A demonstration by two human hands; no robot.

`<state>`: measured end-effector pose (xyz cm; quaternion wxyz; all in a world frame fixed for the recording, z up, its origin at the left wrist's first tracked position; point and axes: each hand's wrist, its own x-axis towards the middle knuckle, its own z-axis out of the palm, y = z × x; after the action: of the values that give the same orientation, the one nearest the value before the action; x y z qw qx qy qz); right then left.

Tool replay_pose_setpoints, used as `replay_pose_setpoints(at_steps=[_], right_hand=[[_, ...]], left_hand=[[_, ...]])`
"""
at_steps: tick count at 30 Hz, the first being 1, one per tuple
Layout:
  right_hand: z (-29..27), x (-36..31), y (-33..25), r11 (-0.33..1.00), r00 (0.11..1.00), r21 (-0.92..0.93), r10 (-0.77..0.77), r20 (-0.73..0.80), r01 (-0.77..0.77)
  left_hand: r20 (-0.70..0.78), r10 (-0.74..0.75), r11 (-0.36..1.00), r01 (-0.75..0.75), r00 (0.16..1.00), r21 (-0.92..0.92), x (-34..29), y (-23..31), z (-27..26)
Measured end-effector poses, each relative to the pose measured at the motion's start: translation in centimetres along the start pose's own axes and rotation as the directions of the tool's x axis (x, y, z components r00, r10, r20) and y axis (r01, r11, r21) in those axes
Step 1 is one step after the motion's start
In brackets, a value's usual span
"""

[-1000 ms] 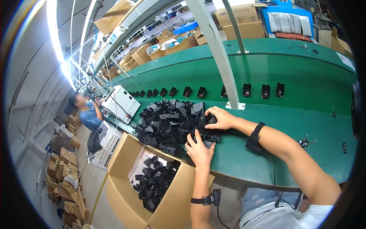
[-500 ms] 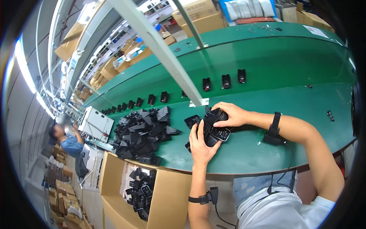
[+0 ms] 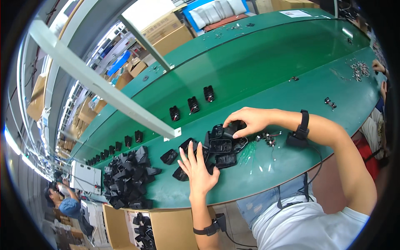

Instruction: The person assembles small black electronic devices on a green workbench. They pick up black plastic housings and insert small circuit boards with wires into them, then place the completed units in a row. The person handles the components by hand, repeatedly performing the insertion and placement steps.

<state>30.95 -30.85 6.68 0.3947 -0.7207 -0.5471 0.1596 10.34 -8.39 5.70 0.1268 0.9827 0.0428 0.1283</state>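
Near the middle of the frame, the right hand [image 3: 246, 121] curled its fingers down over the top of a small cluster of black plastic housings [image 3: 221, 146] on the green bench [image 3: 291, 96], gripping the uppermost piece. Just below and left of it, the left hand [image 3: 198, 170] lay flat with fingers spread open, touching the near edge of that cluster. A larger heap of black parts [image 3: 127, 177] sat toward the lower left, above an open cardboard box [image 3: 166, 227]. Three single housings [image 3: 192, 104] stood in a row higher up the bench.
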Motion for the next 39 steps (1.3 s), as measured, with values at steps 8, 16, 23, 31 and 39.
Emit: replay_pose_setpoints(at_steps=[8, 16, 23, 31, 39], right_hand=[[-5.8, -8.7, -0.8, 0.960, 0.951, -0.122, 0.223, -0.217, -0.252], [-4.6, -11.9, -0.3, 0.886, 0.878, -0.054, 0.446, -0.174, -0.461], [-0.6, -9.0, 1.3, 0.900, 0.901, -0.071, 0.423, -0.101, -0.430], [0.2, -9.0, -0.4, 0.848, 0.865, -0.183, 0.500, -0.041, -0.498], [-1.1, -9.3, 0.5, 0.936, 0.910, 0.240, 0.317, -0.268, -0.256]], left_hand=[[0.206, 0.135, 0.989, -0.144, 0.969, 0.033, 4.5, 3.6, 0.0], [-0.017, 0.230, 0.973, -0.231, 0.973, -0.030, 4.3, 2.3, 2.5], [-0.086, 0.254, 0.966, -0.257, 0.963, -0.025, 4.9, 4.6, 1.6], [-0.185, 0.095, 0.742, -0.194, 0.978, -0.642, 6.6, 5.4, 1.3], [0.148, 0.109, -0.155, 0.164, 0.983, -0.974, 10.3, 9.5, 2.5]])
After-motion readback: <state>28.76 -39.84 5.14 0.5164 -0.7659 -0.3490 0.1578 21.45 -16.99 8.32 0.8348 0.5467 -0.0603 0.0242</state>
